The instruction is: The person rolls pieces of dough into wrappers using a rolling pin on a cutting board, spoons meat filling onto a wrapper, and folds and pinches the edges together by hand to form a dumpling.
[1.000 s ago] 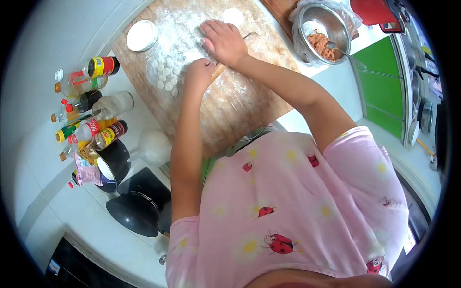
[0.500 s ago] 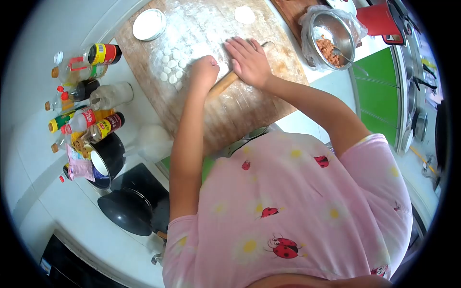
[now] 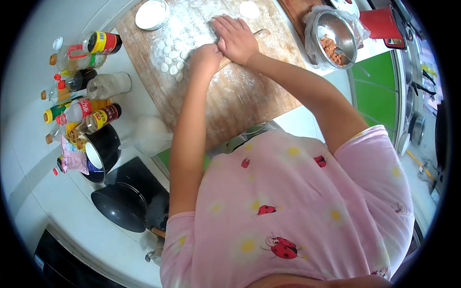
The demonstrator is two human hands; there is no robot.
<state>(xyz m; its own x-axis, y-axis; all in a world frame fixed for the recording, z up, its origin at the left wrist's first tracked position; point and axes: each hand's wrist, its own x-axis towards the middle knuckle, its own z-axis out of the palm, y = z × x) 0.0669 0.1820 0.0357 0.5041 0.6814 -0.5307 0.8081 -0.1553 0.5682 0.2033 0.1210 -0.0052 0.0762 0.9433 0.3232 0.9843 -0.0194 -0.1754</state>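
My right hand (image 3: 236, 41) lies across a wooden rolling pin (image 3: 262, 33), palm down with fingers stretched out. Beside it, my left hand (image 3: 205, 58) is curled closed near the pin's lower end; whatever its fingers hold is hidden. Both hands are over a floured wooden board (image 3: 240, 103). Left of my left hand lie several small round dough pieces (image 3: 173, 55). A flat round dough wrapper (image 3: 249, 9) rests near the board's far edge. At the board's upper left stands a white bowl of flour (image 3: 152, 14).
A metal bowl (image 3: 349, 36) with reddish filling and a spoon stands at the upper right, by a red container (image 3: 377, 23). Several bottles (image 3: 103, 43) and a glass jar (image 3: 109, 86) line the left side. A black wok (image 3: 119, 206) sits at lower left.
My right hand has slid up and left along the rolling pin, closer to my left hand. My left hand has shifted slightly upward. The dough between the hands is now hidden.
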